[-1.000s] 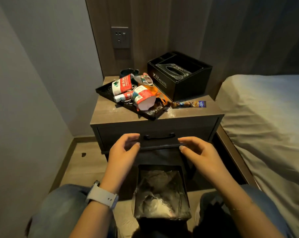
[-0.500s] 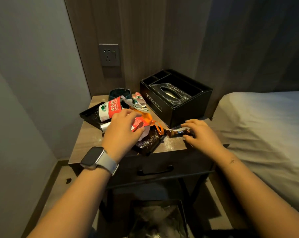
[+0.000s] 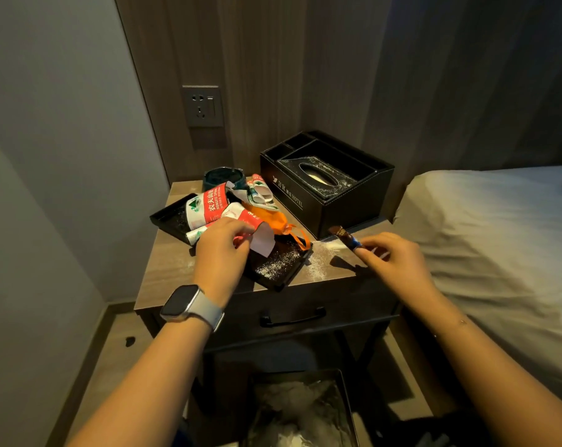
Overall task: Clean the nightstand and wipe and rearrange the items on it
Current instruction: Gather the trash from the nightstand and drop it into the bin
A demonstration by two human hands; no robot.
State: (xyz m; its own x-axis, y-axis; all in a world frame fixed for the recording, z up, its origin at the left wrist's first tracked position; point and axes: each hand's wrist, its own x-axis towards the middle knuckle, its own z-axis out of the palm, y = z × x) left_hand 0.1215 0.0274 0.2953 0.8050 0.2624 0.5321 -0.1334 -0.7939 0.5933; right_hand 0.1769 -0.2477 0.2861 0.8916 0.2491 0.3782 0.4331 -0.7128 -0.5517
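Nightstand (image 3: 176,269), wood-grain top, one drawer with a dark handle (image 3: 292,319) below the front edge.

Black tray (image 3: 275,269) lies skewed across the left and middle of the top; its near corner juts over the front edge. White powder (image 3: 318,256) is scattered on the tray's near end and on the bare top toward the right front.

On the tray: crumpled red-and-white bottle labels (image 3: 208,204), an orange plastic bag (image 3: 266,221) with a loop trailing toward the tray's right edge, and more folded label scraps (image 3: 260,191) at the far side. A dark green ashtray (image 3: 223,177) stands at the back edge, just behind the tray.

Black tissue box holder (image 3: 325,201), marked HOTEL, occupies the back right corner; powder dusts its lid.

Left hand (image 3: 221,253), smartwatch (image 3: 189,306) on the wrist, is over the tray's middle. Fingers curled down, pinching a white-backed label (image 3: 263,238).

Right hand (image 3: 392,256) is at the right front edge. Thumb and forefinger pinch the blue end of a small sachet (image 3: 346,237), whose brown end is tilted up off the top, near the holder's front corner. Other fingers loosely bent.

Lined waste bin (image 3: 300,411) on the floor under the front edge. Bed (image 3: 499,237) along the right side.
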